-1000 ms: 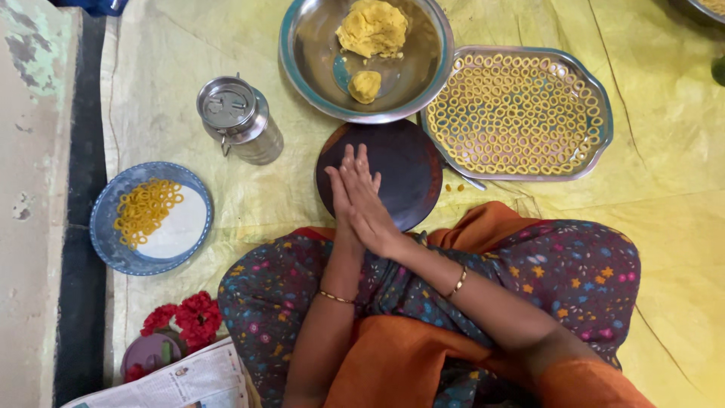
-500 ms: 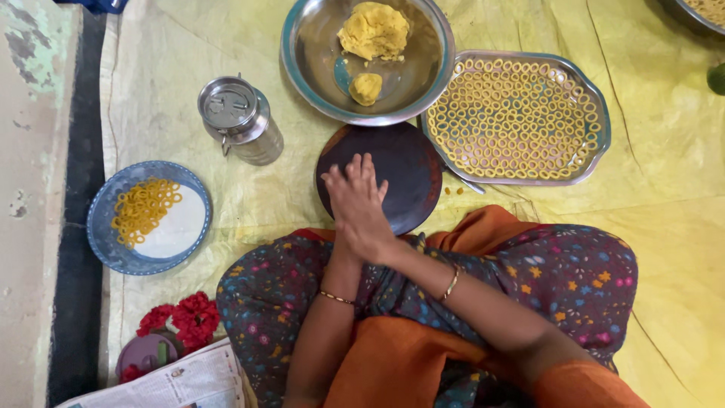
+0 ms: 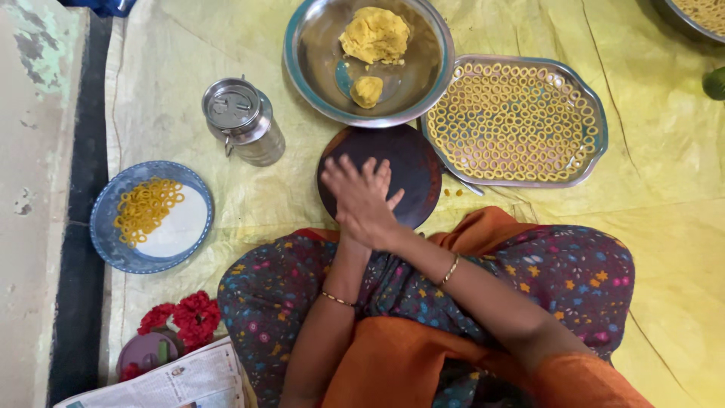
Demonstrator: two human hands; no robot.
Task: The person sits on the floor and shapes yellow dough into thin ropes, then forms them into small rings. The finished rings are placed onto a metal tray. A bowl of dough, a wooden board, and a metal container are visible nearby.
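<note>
Dark brown round board (image 3: 411, 162) lay on the yellow sheet (image 3: 664, 196) directly in front of the seated person's knees. Both hands were over its near-left part. The right hand (image 3: 362, 200) lay on top, fingers spread and pointing away from the body, palm down. The left hand (image 3: 393, 202) sat beneath it, mostly covered; only a finger or thumb showed at the right edge. Palms appeared pressed together, one across the other. Whether any dough sat between them could not be told. Each wrist carried a thin gold bangle.

Beyond the board, touching its far rim, stood a round steel bowl (image 3: 317, 60) holding a large lump of yellow dough (image 3: 375, 34) and a smaller dough ball (image 3: 367, 91). To the right of the board, just beside it, a rectangular steel tray (image 3: 596, 128) was filled with close rows of small yellow dough rings (image 3: 513, 121). A few crumbs lay on the sheet between tray and board.

Left of the board, apart from it, stood a lidded steel canister (image 3: 242, 121). Further left, a blue plate (image 3: 109, 242) carried a small heap of rings on its far-left side. Red flowers (image 3: 185, 317) and a folded newspaper (image 3: 166, 381) lay near the person's left knee.
</note>
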